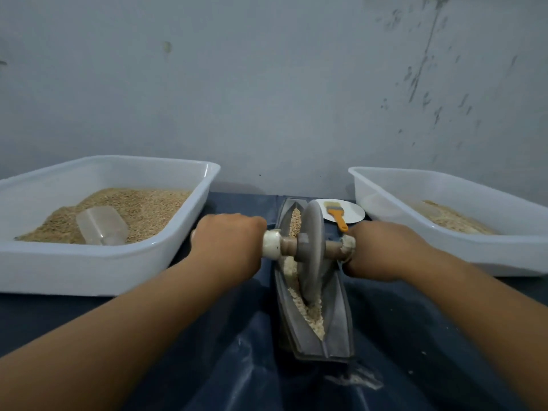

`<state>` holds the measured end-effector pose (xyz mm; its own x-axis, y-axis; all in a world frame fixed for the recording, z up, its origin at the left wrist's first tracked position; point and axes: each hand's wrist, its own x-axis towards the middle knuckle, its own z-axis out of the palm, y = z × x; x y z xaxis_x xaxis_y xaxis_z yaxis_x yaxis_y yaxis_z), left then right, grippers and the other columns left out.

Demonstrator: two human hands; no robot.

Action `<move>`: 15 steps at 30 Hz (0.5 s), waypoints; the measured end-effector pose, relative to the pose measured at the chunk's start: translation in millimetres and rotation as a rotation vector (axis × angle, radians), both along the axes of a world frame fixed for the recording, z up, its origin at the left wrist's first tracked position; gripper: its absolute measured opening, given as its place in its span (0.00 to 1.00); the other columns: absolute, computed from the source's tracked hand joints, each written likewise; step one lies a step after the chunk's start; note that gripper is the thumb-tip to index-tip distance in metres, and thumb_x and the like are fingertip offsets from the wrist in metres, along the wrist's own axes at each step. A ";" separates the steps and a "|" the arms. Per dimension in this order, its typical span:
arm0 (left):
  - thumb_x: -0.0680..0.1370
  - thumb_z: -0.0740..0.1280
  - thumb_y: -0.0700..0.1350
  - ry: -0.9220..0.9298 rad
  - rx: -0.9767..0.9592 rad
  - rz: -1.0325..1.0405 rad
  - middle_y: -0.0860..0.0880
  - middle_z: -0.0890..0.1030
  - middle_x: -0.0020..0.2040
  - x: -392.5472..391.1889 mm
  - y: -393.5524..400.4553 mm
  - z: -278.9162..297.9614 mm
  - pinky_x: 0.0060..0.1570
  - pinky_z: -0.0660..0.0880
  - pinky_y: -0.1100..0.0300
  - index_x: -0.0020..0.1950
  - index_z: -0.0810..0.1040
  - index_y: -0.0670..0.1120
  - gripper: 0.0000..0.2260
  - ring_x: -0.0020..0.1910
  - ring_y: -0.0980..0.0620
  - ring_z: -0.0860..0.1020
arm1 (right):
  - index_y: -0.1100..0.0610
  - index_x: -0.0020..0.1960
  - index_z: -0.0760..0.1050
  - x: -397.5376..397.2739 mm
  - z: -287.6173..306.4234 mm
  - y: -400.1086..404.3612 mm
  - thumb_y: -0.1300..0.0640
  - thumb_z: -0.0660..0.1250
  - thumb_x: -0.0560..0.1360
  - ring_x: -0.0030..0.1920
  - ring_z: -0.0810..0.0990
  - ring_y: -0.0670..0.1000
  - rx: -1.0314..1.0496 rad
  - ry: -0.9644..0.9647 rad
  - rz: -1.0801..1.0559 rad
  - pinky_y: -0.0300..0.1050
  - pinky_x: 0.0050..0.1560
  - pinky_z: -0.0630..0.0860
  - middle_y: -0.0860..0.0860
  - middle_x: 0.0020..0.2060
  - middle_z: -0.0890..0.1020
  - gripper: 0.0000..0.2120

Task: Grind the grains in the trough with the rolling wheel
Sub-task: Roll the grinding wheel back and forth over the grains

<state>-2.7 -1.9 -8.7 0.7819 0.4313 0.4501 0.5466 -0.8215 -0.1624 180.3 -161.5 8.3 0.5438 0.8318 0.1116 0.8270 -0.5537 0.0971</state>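
A narrow grey boat-shaped stone trough (338,327) lies lengthwise on the desk, which is draped in a dark blue cloth (237,366); a grey stone disc wheel (311,250) stands upright in its groove about midway along, on a wooden axle (289,246) whose ends are wrapped in pale tape. The left hand (228,241) grips the left end of the axle, fingers curled round it; the right hand (382,247) grips the right end in the same way, so both hold firmly and neither is free.

The pale tan grains (311,314) lie in the groove on both sides of the wheel; toward the near end they look flattened and flaky, with some paler meal, while at the far end they look more whole, though the picture is too soft to be sure. I judge the grinding well begun but not finished: coarse pieces remain, and more passes along the full groove seem needed.

To the left a white plastic tub (103,271) holds a heap of brown grain and a clear plastic scoop (102,225); to the right a second white plastic tub (510,259) holds a smaller, paler heap, likely ground meal; between it and the trough a small orange-handled brush (338,216) rests on a white round plate (354,213).
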 end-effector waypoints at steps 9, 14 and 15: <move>0.71 0.68 0.47 -0.040 -0.096 0.063 0.54 0.71 0.33 42.8 40.2 -9.8 0.37 0.72 0.56 0.42 0.69 0.55 0.08 0.35 0.51 0.74 | 0.48 0.39 0.70 44.5 2.7 54.6 0.44 0.65 0.63 0.36 0.76 0.47 -0.022 -0.075 0.023 0.41 0.34 0.69 0.43 0.39 0.79 0.10; 0.72 0.67 0.45 -0.003 -0.133 0.055 0.54 0.75 0.38 29.2 27.5 -6.0 0.41 0.75 0.55 0.43 0.68 0.56 0.09 0.39 0.50 0.76 | 0.49 0.37 0.68 24.0 11.3 41.5 0.48 0.69 0.65 0.32 0.72 0.44 -0.043 -0.053 0.016 0.40 0.30 0.64 0.45 0.32 0.75 0.10; 0.72 0.68 0.45 0.020 -0.137 0.050 0.54 0.76 0.38 24.2 21.7 -3.0 0.43 0.76 0.55 0.43 0.68 0.56 0.09 0.39 0.51 0.76 | 0.49 0.36 0.70 17.9 12.4 35.2 0.49 0.69 0.65 0.32 0.73 0.45 -0.062 -0.030 0.015 0.40 0.30 0.64 0.45 0.32 0.75 0.09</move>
<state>21.5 19.8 -11.7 0.7664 0.5260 0.3687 0.5849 -0.8087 -0.0620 198.2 -126.2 20.6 0.5285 0.8456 0.0755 0.8313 -0.5335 0.1561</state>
